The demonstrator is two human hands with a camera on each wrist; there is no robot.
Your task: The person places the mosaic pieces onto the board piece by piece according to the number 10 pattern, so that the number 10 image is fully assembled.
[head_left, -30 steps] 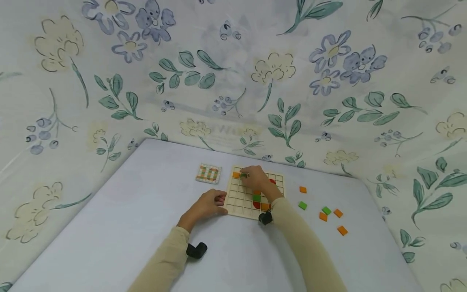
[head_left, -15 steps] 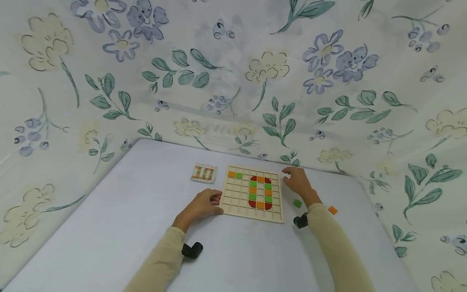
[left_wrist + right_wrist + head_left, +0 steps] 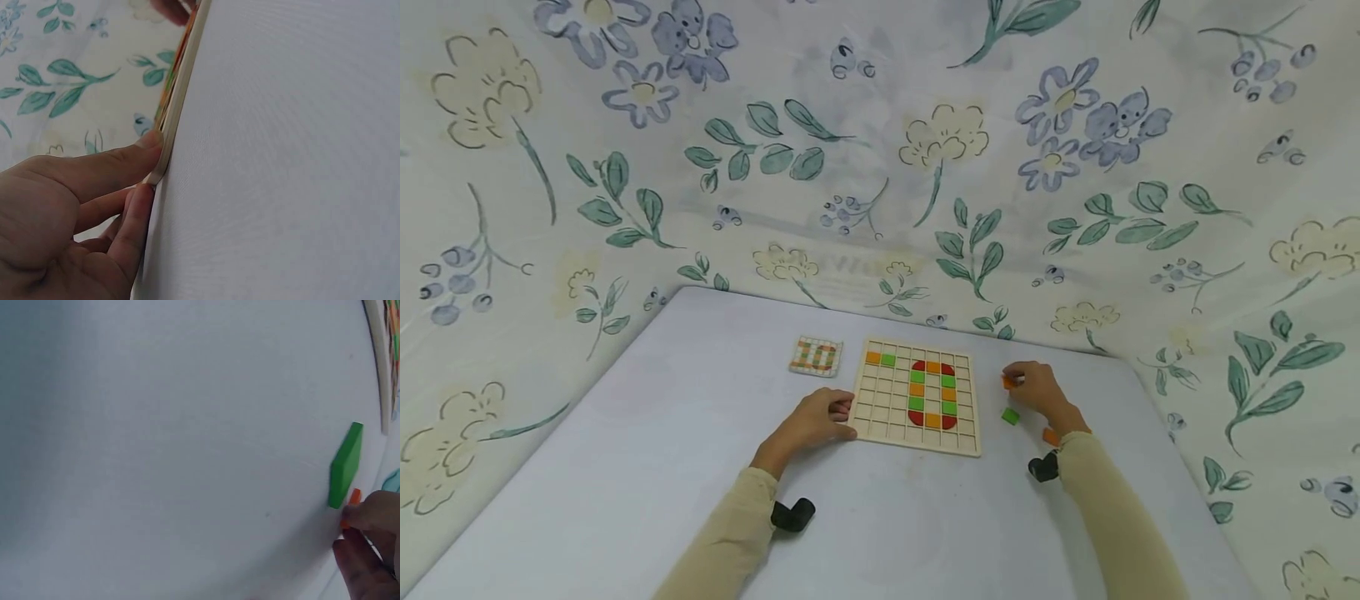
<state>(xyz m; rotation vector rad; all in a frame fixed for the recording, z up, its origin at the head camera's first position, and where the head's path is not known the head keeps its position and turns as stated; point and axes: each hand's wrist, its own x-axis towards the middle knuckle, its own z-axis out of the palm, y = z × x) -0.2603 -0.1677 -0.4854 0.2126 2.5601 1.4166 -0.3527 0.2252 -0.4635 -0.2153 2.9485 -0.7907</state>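
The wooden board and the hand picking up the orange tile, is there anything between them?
In the head view only bare table lies between the wooden board and the right hand, which pinches an orange tile.

table (image 3: 625, 467): pale grey-white top, fills the lower view
pattern card (image 3: 815, 356): small square, orange and green grid print, lies flat just left of the board's far corner
backdrop (image 3: 880, 167): cream cloth, blue flowers, green leaves, hangs behind and at both sides of the table
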